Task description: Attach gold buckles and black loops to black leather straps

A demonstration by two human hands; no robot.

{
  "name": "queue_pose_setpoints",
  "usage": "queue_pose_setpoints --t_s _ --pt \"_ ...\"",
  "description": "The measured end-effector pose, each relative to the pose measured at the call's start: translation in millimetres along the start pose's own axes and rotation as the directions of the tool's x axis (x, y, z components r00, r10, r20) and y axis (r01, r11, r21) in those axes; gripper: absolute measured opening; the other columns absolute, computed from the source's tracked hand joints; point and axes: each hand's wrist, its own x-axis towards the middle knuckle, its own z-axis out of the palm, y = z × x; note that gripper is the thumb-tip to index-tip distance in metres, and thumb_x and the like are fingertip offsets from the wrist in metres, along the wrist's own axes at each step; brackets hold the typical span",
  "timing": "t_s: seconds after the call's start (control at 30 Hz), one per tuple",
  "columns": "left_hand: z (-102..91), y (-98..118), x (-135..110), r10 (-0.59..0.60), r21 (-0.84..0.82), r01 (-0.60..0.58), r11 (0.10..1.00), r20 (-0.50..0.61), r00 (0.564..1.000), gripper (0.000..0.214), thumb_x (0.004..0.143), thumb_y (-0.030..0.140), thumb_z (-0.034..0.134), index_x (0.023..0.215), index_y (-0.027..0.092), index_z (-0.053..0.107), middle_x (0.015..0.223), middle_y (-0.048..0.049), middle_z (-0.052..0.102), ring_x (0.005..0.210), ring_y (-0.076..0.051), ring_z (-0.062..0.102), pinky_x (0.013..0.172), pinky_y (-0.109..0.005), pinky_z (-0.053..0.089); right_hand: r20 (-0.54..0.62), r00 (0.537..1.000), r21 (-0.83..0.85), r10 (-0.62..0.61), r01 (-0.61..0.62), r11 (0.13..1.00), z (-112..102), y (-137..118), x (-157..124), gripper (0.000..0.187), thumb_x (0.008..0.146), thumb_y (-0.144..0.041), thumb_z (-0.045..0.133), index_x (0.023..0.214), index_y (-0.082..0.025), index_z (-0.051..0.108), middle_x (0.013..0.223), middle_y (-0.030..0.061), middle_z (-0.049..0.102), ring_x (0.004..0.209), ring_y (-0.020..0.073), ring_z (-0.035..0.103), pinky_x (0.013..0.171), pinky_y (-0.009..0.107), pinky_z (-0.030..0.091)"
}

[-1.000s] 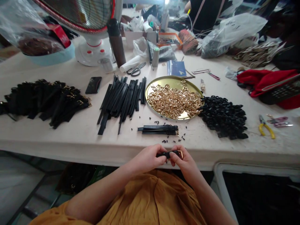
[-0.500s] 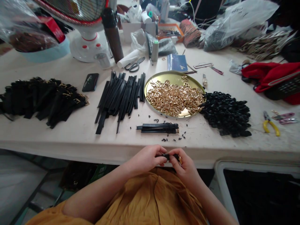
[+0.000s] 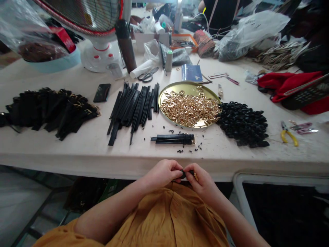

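My left hand (image 3: 161,174) and my right hand (image 3: 202,180) meet at the table's front edge, both closed on one black strap (image 3: 185,173) with a gold buckle at its right end. Most of the strap is hidden by my fingers. Just beyond, a few finished straps (image 3: 173,139) lie on the table among small black bits. A round gold tray (image 3: 189,88) holds several gold buckles (image 3: 190,110). Left of it lies a bundle of plain black straps (image 3: 133,108); right of it, a heap of black loops (image 3: 243,124).
A large pile of buckled black straps (image 3: 48,111) lies far left, a phone (image 3: 102,93) beside it. Fan (image 3: 100,51), dark bottle (image 3: 126,44), scissors (image 3: 148,75) and bags stand at the back. Yellow pliers (image 3: 288,136) and red cloth (image 3: 285,84) lie right. Another person sits beyond the table.
My hands stay together on the strap, drawing slightly closer so the buckle is more covered by my right fingers. The view has shifted a little; the table items have not moved.
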Motion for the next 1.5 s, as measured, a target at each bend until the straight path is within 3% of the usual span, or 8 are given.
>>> queue_pose_setpoints --t_s 0.27,0.53,0.7,0.8,1.0,1.2,1.33,1.5 --pt "-9.7 0 -5 0.113 0.016 -0.114 0.993 0.077 0.991 0.029 0.072 0.022 0.054 0.099 0.014 0.061 0.095 -0.0045 0.067 0.083 -0.016 0.060 0.071 -0.023 0.045 -0.137 0.983 0.199 0.124 -0.095 0.975 16 7 -1 0.018 0.080 -0.038 0.050 0.083 -0.021 0.050 0.061 -0.0015 0.054 0.053 0.0129 0.049 0.051 0.026 0.037" --pt "-0.4 2 -3 0.126 0.178 -0.108 0.978 -0.088 0.988 0.030 0.073 0.031 0.054 0.097 0.016 0.061 0.094 -0.0056 0.066 0.084 -0.018 0.059 0.069 -0.024 0.043 -0.165 0.976 0.226 0.140 -0.100 0.969 17 8 -2 0.020 0.081 -0.040 0.049 0.084 -0.021 0.050 0.061 -0.0011 0.054 0.055 0.0136 0.050 0.052 0.026 0.038" --pt "-12.4 7 -4 -0.002 0.173 -0.022 0.985 0.139 0.990 0.025 0.074 0.035 0.048 0.078 0.013 0.061 0.072 -0.0034 0.066 0.061 -0.013 0.056 0.051 -0.020 0.038 -0.175 0.977 0.108 0.121 -0.103 0.989 17 8 0 0.021 0.084 -0.040 0.044 0.089 -0.020 0.049 0.062 -0.0009 0.053 0.055 0.0135 0.050 0.052 0.026 0.039" --pt "-13.5 9 -2 -0.042 0.117 0.024 0.993 0.158 0.987 0.026 0.075 0.035 0.045 0.076 0.013 0.059 0.068 -0.0028 0.064 0.057 -0.012 0.056 0.048 -0.019 0.038 -0.125 0.990 0.042 0.058 -0.053 0.998 14 8 4 0.022 0.084 -0.038 0.043 0.093 -0.019 0.051 0.068 0.0008 0.055 0.057 0.0131 0.051 0.055 0.026 0.042" --pt "-16.1 25 4 0.092 0.250 -0.137 0.959 0.184 0.979 0.024 0.077 0.026 0.040 0.077 0.014 0.061 0.071 -0.0017 0.064 0.060 -0.011 0.056 0.053 -0.018 0.038 -0.044 0.997 0.063 -0.064 0.067 0.996 0 6 10 0.026 0.086 -0.038 0.039 0.100 -0.020 0.051 0.083 0.0043 0.059 0.065 0.0137 0.055 0.060 0.025 0.045" --pt "-31.3 42 22 0.263 0.596 -0.215 0.774 0.007 0.965 0.025 0.081 0.029 0.042 0.080 0.015 0.063 0.076 -0.0046 0.065 0.067 -0.016 0.057 0.056 -0.023 0.037 -0.220 0.973 -0.035 -0.065 0.059 0.998 -2 -2 45 0.031 0.087 -0.038 0.036 0.110 -0.019 0.046 0.065 -0.0007 0.053 0.055 0.0133 0.051 0.053 0.025 0.042" --pt "-43.3 46 44 0.389 0.718 -0.261 0.645 -0.015 0.921 0.027 0.085 0.030 0.040 0.083 0.017 0.063 0.082 -0.0045 0.065 0.073 -0.017 0.059 0.060 -0.024 0.040 -0.217 0.972 0.011 -0.090 0.094 0.995 -6 -6 73 0.034 0.088 -0.043 0.030 0.106 -0.018 0.046 0.056 -0.0022 0.050 0.048 0.0139 0.049 0.046 0.025 0.041" --pt "-58.9 35 62 0.511 0.862 -0.239 0.447 -0.026 0.859 0.038 0.076 0.043 0.055 0.104 0.018 0.057 0.093 -0.0071 0.062 0.086 -0.021 0.058 0.071 -0.028 0.043 -0.378 0.913 -0.439 -0.153 -0.031 0.898 -34 16 88 0.041 0.080 -0.051 0.039 0.101 -0.020 0.054 0.086 0.0099 0.064 0.073 0.0249 0.061 0.062 0.035 0.047"
